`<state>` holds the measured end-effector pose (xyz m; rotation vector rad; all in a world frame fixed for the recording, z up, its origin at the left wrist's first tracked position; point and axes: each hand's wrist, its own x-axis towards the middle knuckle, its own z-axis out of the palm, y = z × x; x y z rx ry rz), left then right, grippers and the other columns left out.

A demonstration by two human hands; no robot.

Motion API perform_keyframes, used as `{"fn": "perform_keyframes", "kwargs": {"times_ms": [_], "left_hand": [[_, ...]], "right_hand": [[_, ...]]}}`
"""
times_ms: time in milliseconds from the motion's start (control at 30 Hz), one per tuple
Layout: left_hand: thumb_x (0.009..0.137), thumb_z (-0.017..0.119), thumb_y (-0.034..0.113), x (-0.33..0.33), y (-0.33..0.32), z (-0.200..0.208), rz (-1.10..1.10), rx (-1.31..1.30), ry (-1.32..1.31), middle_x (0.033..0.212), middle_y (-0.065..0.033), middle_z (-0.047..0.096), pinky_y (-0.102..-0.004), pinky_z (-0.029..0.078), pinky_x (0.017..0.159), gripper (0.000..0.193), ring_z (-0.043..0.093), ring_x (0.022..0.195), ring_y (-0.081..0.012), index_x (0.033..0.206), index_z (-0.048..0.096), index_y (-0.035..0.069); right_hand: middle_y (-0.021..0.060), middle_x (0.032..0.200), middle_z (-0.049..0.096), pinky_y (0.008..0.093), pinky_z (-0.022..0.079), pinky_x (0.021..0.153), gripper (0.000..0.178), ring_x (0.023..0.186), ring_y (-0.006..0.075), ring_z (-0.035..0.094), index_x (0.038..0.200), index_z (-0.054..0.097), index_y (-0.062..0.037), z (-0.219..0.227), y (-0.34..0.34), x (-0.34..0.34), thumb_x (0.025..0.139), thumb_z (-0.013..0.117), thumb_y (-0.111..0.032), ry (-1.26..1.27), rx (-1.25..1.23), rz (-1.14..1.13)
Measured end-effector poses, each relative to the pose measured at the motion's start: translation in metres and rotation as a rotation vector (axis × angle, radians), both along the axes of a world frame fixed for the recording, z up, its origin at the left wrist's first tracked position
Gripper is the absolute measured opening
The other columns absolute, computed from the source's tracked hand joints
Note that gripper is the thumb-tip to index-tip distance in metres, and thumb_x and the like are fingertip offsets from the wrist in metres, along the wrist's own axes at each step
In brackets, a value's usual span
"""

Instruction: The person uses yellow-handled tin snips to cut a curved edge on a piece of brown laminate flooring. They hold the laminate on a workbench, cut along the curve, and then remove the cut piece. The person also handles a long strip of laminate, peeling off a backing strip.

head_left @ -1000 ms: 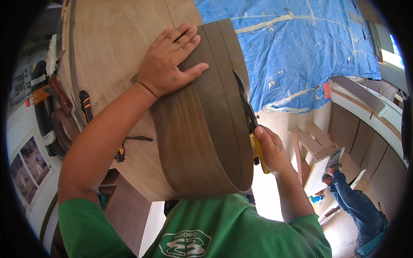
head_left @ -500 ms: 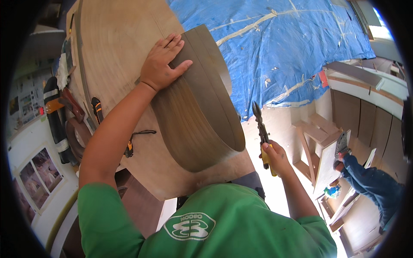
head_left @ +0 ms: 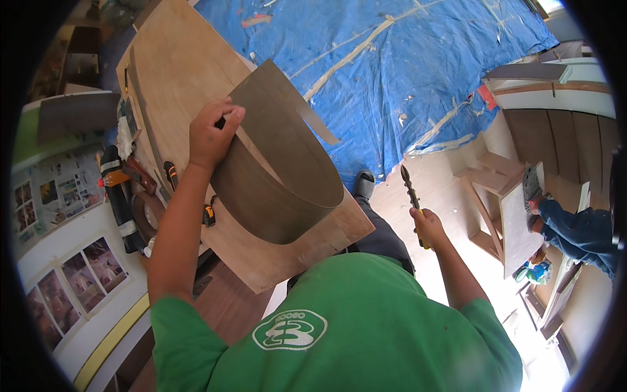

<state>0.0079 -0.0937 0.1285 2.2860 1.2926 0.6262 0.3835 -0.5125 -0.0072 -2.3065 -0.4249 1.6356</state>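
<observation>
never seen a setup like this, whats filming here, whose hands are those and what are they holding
There's no machine, just a person working bare-handed. The view comes from a wide fisheye camera worn on their head, looking down, so straight edges bend; the green shirt below is theirs. The left hand grips the edge of a curved brown sheet. The right hand holds a plier-like tool with a yellow handle. A wooden board lies beneath the sheet, with two orange-and-black tools near its left edge.
</observation>
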Motion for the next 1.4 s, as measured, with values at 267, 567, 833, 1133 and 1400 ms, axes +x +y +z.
{"fn": "perform_keyframes", "kwargs": {"times_ms": [267,567,833,1133,1400], "left_hand": [[0.088,0.078,0.026,0.013,-0.082,0.022,-0.028,0.135,0.076,0.081,-0.0105,0.064,-0.039,0.05,0.074,0.023,0.06,0.078,-0.0283,0.084,0.069,0.005],[0.087,0.081,0.022,0.023,-0.135,-0.014,0.083,0.142,0.016,0.094,-0.0115,0.069,-0.0382,0.051,0.083,0.022,0.064,0.09,-0.0295,0.093,0.071,0.004],[0.09,0.078,0.021,0.029,-0.158,-0.005,0.205,-0.179,-0.058,0.09,-0.0111,0.068,-0.0335,0.051,0.078,0.022,0.065,0.081,-0.0234,0.094,0.072,0.001],[0.093,0.072,0.043,0.001,-0.107,-0.032,0.254,-0.356,0.021,0.074,-0.0119,0.064,-0.035,0.05,0.071,0.045,0.064,0.075,-0.0228,0.08,0.07,0.0],[0.083,0.078,0.047,-0.002,-0.056,-0.032,0.331,-0.22,0.32,0.081,-0.0166,0.069,-0.0437,0.053,0.075,0.045,0.067,0.082,-0.0336,0.075,0.068,0.003]], "right_hand": [[0.0145,0.076,0.065,0.0392,0.054,0.065,0.067,0.068,0.0247,0.068,0.093,0.065,0.0047,-0.036,-0.031,0.041,0.093,0.06,-0.062,-0.1,-0.016,0.156],[0.0267,0.084,0.07,0.0463,0.055,0.075,0.075,0.082,0.0385,0.072,0.091,0.069,0.0085,-0.055,-0.082,0.077,0.089,0.062,-0.066,-0.142,-0.167,0.166],[0.0235,0.078,0.069,0.0453,0.055,0.064,0.076,0.068,0.0343,0.071,0.092,0.068,0.0101,-0.033,-0.121,0.105,0.089,0.064,-0.066,-0.135,-0.342,0.136],[0.0224,0.076,0.068,0.046,0.055,0.06,0.073,0.066,0.034,0.071,0.092,0.067,0.0103,-0.04,-0.114,0.109,0.09,0.064,-0.063,-0.115,-0.313,0.117],[0.0239,0.077,0.068,0.0471,0.056,0.062,0.074,0.065,0.035,0.071,0.093,0.066,0.0124,-0.051,-0.107,0.106,0.092,0.063,-0.062,-0.081,-0.22,0.105]]}}
